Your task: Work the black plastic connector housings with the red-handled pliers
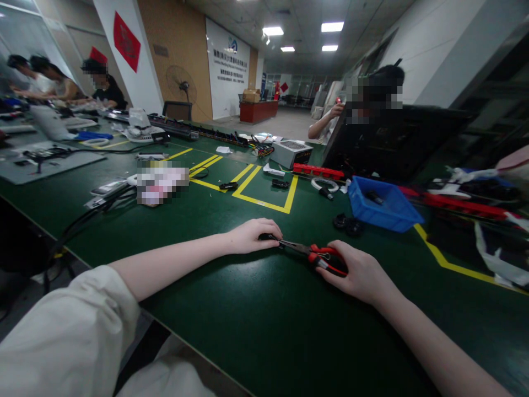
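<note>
Pinching a small dark piece (268, 237) with the left hand (253, 235), seemingly to steady it at the tapered nose of red-handled metal pliers (314, 255), wrapped in the right hand (359, 270). Just beyond the right hand, rounded black parts (353, 226); farther out, a smooth blue plastic tray (388, 221).

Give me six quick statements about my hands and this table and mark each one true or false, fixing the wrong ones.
1. The right hand holds the pliers. True.
2. The pliers point away from the left hand. False: they point toward it, where it holds a small black part.
3. A blue tray sits beyond the right hand. True.
4. The table is white. False: it is green.
5. Yellow lines mark the table. True.
6. The blue tray is upside down. False: its open side faces up, with a dark item inside.
</note>
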{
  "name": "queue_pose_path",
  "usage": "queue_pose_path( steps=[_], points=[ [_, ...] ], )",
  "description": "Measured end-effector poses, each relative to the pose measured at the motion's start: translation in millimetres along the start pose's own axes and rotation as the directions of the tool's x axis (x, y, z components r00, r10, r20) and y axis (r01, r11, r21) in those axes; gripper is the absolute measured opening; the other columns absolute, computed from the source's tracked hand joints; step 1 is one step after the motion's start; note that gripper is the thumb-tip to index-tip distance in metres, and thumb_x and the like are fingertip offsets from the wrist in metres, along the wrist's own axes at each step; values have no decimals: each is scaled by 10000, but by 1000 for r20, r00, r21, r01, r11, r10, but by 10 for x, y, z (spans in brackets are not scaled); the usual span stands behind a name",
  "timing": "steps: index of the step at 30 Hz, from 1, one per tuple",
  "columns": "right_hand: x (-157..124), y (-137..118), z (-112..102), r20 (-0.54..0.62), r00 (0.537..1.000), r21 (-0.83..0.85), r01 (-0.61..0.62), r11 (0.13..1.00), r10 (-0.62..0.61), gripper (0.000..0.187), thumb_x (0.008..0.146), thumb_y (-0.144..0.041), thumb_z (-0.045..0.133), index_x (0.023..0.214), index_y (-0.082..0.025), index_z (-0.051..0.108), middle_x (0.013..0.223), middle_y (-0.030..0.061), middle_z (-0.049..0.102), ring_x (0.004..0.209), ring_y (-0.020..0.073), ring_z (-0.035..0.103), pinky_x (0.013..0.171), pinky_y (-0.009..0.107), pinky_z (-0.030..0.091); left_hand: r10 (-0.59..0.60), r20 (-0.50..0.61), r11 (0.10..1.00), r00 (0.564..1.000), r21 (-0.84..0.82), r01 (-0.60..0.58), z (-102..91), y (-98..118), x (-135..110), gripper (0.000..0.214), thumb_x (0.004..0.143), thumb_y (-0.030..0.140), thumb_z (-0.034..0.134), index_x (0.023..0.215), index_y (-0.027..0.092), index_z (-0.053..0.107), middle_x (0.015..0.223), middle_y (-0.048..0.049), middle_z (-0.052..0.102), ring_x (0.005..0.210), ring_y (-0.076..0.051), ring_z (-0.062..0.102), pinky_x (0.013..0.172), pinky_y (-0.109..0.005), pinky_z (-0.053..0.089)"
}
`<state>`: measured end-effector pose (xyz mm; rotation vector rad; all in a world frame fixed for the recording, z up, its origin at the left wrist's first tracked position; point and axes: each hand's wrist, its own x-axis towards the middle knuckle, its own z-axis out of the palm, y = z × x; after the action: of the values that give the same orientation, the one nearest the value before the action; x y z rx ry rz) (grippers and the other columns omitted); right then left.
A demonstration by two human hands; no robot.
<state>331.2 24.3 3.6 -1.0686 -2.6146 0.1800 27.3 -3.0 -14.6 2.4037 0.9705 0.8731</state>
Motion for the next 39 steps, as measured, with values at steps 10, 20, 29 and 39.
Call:
queue_pose_path(
  steps=[10, 20, 29, 39],
  points=[
    [4, -5, -7, -10, 1000, 1, 8, 1000, -8, 365, 816, -539, 586, 986, -216, 584, 880, 63, 698, 727, 205, 667, 627, 325, 509, -55, -16, 997, 998, 60, 56, 5, 50, -2, 154, 953, 254, 572, 1042, 168, 664, 1072, -63, 675, 1004, -170, 649, 910, -294, 492],
    [-34, 56, 27, -162, 970, -289, 127, 949, -179, 468, 806, -582, 576, 1013, -165, 619, 892, 96, 709, 648, 193, 600, 607, 335, 433, 54, 142, 995, 988, 72, -65, -78, 12, -21, 336, 876, 349, 684, 1144, 165, 599, 1207, -112, 604, 1116, -225, 583, 944, -340, 470],
    [-48, 71, 50, -233, 944, -354, 143, 924, -235, 469, 794, -564, 607, 1024, -155, 602, 899, 89, 700, 665, 196, 588, 639, 342, 426, 47, 124, 993, 991, 105, -60, -48, -21, -31, 248, 946, 311, 596, 1141, 157, 594, 1193, -116, 603, 1123, -227, 556, 969, -368, 456],
    [-45, 71, 36, -220, 959, -277, 113, 954, -178, 418, 783, -506, 616, 1055, -191, 575, 924, 78, 694, 689, 207, 626, 630, 340, 433, 51, 74, 995, 996, 87, -57, -52, -17, -27, 234, 948, 313, 592, 1137, 175, 600, 1193, -112, 607, 1135, -233, 547, 1000, -400, 441]
  ],
)
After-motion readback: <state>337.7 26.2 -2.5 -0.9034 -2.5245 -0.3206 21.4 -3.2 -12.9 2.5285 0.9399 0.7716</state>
